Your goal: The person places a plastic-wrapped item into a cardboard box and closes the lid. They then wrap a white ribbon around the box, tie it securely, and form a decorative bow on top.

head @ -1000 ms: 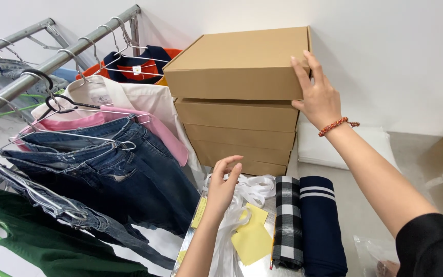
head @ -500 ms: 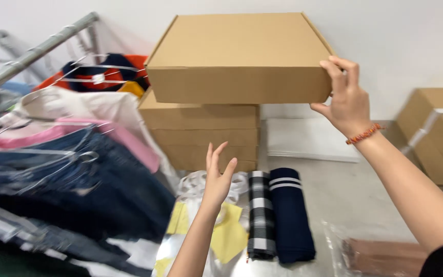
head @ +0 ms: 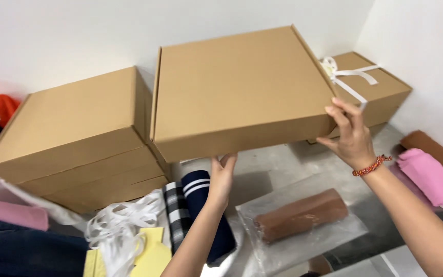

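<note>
White walls back a cluttered table. Both hands hold a flat cardboard box [head: 242, 92] in the air beside the box stack [head: 73, 143] — the left hand [head: 222, 177] props its underside, the right hand [head: 352, 136] pinches a corner. With so thin a grip it could tip and drop onto the wrapped brown roll [head: 301, 215].

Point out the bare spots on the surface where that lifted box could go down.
Under the cardboard box, held by the left hand and right hand, bare grey surface shows between the navy folded cloth and the ribbon-tied box. Nearer, the bagged brown roll fills it. Left is crowded: the box stack, white ribbon, yellow tags.
</note>
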